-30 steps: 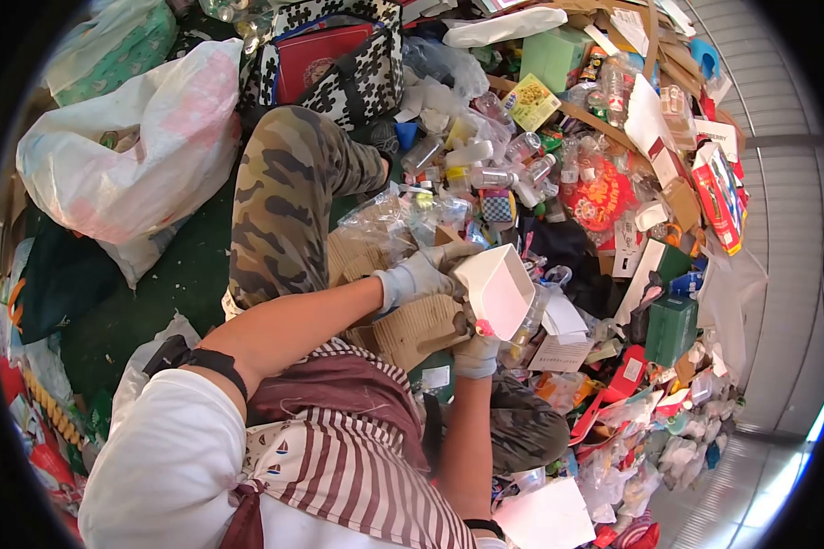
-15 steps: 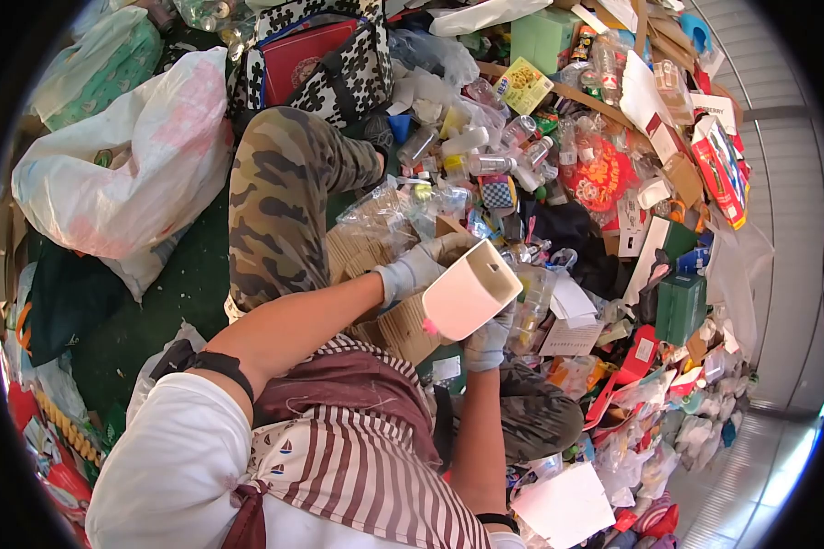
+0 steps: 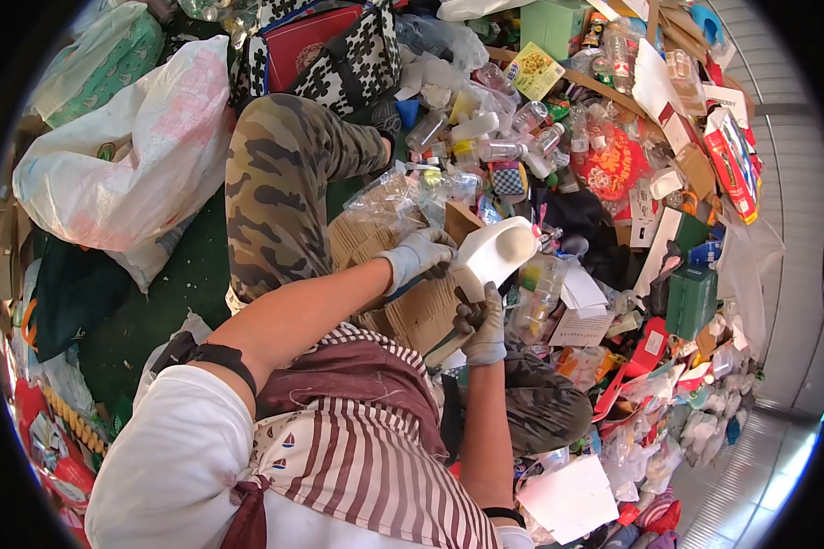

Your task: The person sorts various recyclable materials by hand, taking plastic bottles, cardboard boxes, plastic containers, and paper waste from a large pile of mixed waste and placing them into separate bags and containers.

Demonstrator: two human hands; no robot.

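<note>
A white plastic container [image 3: 496, 254] with a rounded hollow is tilted above flattened brown cardboard [image 3: 421, 316]. My left hand [image 3: 421, 256], in a pale grey glove with dark fingertips, has its fingers bent at the container's left edge. At the lower edge, my gloved right hand [image 3: 483, 328] grips it between the fingers; part of this grip is hard to make out. The cardboard lies between my legs, below both hands.
Mixed bottles, boxes and plastic [image 3: 540, 146] are heaped in front and to the right. A large white bag [image 3: 128, 156] stands at the left, and a black-and-white patterned bag [image 3: 348, 73] ahead. My camouflage-clad knee [image 3: 279, 183] rises beside my left arm.
The white container has turned over and moved slightly up and right, showing its rounded hollow instead of its flat pale side. Both hands have shifted on it, and the view has moved slightly.
</note>
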